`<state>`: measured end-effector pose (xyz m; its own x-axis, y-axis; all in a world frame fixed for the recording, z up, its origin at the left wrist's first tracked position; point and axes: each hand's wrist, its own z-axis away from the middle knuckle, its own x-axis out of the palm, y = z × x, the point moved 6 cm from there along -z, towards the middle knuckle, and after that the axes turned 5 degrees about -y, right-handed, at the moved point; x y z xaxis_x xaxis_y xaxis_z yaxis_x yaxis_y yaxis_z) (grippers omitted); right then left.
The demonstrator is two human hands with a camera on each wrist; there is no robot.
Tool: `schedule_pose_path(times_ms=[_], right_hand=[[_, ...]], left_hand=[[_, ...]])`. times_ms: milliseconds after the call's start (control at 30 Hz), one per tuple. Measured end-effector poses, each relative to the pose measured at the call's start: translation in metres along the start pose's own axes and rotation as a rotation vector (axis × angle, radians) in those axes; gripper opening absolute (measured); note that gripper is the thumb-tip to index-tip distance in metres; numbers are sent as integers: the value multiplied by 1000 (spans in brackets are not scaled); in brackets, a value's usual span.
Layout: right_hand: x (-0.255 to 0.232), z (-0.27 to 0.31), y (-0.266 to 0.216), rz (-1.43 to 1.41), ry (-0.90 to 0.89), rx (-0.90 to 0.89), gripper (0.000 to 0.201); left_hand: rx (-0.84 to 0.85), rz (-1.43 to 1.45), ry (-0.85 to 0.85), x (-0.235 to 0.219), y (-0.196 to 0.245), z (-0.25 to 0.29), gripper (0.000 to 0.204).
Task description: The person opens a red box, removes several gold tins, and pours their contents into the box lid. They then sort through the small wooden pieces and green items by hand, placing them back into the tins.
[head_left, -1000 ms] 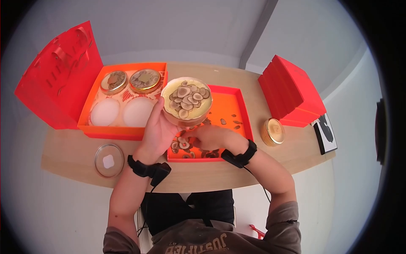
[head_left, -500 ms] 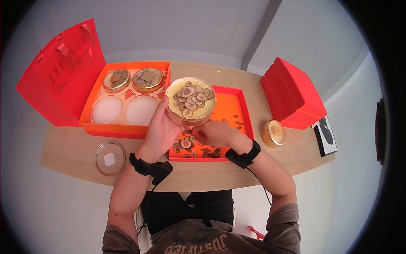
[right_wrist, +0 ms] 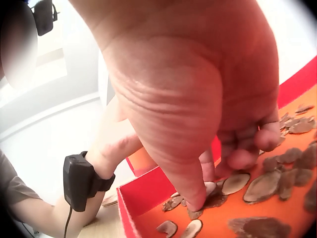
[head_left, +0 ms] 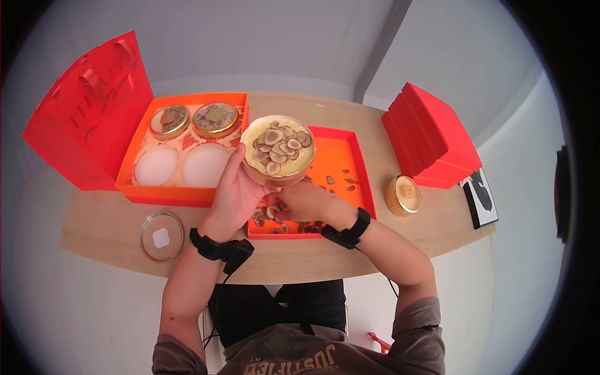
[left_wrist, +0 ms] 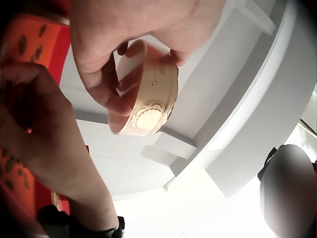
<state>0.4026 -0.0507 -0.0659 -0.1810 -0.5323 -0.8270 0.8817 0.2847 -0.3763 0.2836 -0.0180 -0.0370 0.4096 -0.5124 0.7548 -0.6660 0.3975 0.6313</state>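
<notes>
My left hand (head_left: 232,195) holds up a round pale tub (head_left: 275,181), its fingers and thumb around the wall. Brown-edged dried slices (head_left: 278,150) lie heaped on the tub's yellowish top. A round patterned label (left_wrist: 150,119) shows on its side in the left wrist view. Below and right of it, my right hand (head_left: 306,201) reaches down into a red-rimmed orange tray (head_left: 334,147). There its thumb and forefinger pinch a dried slice (right_wrist: 211,187) among others; the thumb partly hides it. More loose slices (right_wrist: 262,187) lie scattered on the tray floor.
An orange box (head_left: 169,199) at left has two lidded jars (head_left: 215,119) and two white round inserts (head_left: 156,165). A red bag (head_left: 87,119) stands behind it. A clear lid (head_left: 162,237) lies in front. At right are a gold-topped jar (head_left: 404,195) and red boxes (head_left: 431,134).
My right hand has shifted slightly left, to the slices at the tray's near left. The left hand keeps holding the tub; the whole view swayed a little.
</notes>
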Motion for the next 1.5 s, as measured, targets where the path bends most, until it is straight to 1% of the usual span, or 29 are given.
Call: schedule_pose_path(times_ms=[100, 133, 167, 200, 233, 300, 333, 367, 400, 433, 500, 533, 600, 633, 700, 733, 800, 933, 1000, 1067, 1133, 1200, 1233, 1300, 1333, 1400, 1433, 1467, 1500], right_hand=[[-5, 4, 0, -80, 11, -16, 22], [-2, 2, 9, -79, 10, -17, 22], [0, 0, 18, -200, 72, -154, 20], [-6, 4, 15, -320, 135, -292, 18], [-11, 6, 19, -319, 133, -293, 18], [-13, 7, 40, -538, -9, -34, 15], [-11, 6, 45, -537, -9, -34, 15], [-11, 4, 51, -552, 63, -76, 15], [-14, 4, 52, -567, 137, -119, 14], [-13, 4, 54, -566, 139, -118, 14], [-5, 1, 50, -493, 15, -88, 15], [-5, 2, 45, -494, 17, -87, 15], [-6, 7, 32, -353, 43, -73, 18], [-9, 8, 25, -354, 46, -72, 18], [-10, 10, 18, -130, 8, 2, 18], [-11, 10, 16, -129, 10, 1, 18], [-10, 10, 19, -33, -10, 99, 17], [-16, 18, 20, -48, 10, 80, 15], [-18, 25, 23, -371, -17, 32, 15], [-30, 39, 24, -430, -32, 55, 15], [-37, 50, 35, -479, -47, 78, 15], [-46, 57, 55, -713, 126, -9, 14], [-49, 61, 61, -706, 128, -8, 14], [-81, 79, 67, -760, 542, -113, 18], [-86, 82, 63, -759, 547, -113, 18], [-107, 100, 59, -784, 756, -54, 15], [-111, 104, 48, -812, 798, -89, 15], [-110, 103, 45, -816, 806, -88, 15], [-108, 100, 41, -732, 778, -62, 16]], left_hand=[[-8, -7, -17, -3, 0, 0, 54], [-19, -8, -88, -3, 0, -1, 54], [-31, -10, -158, -1, 0, -1, 54], [-29, -10, -157, 1, 1, 0, 54], [-18, -18, -140, 5, 2, 0, 54], [-4, -24, -122, 10, 2, 1, 54], [4, -21, -62, 8, 2, 0, 55], [11, -17, -3, 5, 2, 0, 55], [11, -17, -6, 3, 1, 0, 55], [4, -23, -31, 0, -1, 0, 55], [-3, -29, -58, 1, -1, 0, 56], [1, -5, -62, 4, 1, 0, 54], [2, 17, -68, 6, 1, 1, 52], [3, 11, -48, 5, 1, 0, 52], [4, 3, -28, 4, 1, 0, 52], [7, 2, -11, 4, 1, 0, 52], [14, 2, 7, 3, 1, 0, 52], [8, -7, -8, 4, 1, 1, 53], [12, -14, -5, 2, 1, 1, 53], [-13, -55, -55, -6, -3, -1, 58], [-6, -51, -35, -3, -3, -3, 58], [-2, -44, -16, -3, -3, -3, 58], [-33, -63, -39, -3, -4, -3, 58], [-64, -83, -67, 0, -5, -2, 58], [-86, -99, -58, 2, -5, -1, 58], [-109, -119, -52, 4, -6, 0, 58], [-130, -127, -41, 3, -8, 0, 58], [-153, -136, -29, 2, -11, 0, 57], [-159, -142, -34, 2, -12, 0, 57]])
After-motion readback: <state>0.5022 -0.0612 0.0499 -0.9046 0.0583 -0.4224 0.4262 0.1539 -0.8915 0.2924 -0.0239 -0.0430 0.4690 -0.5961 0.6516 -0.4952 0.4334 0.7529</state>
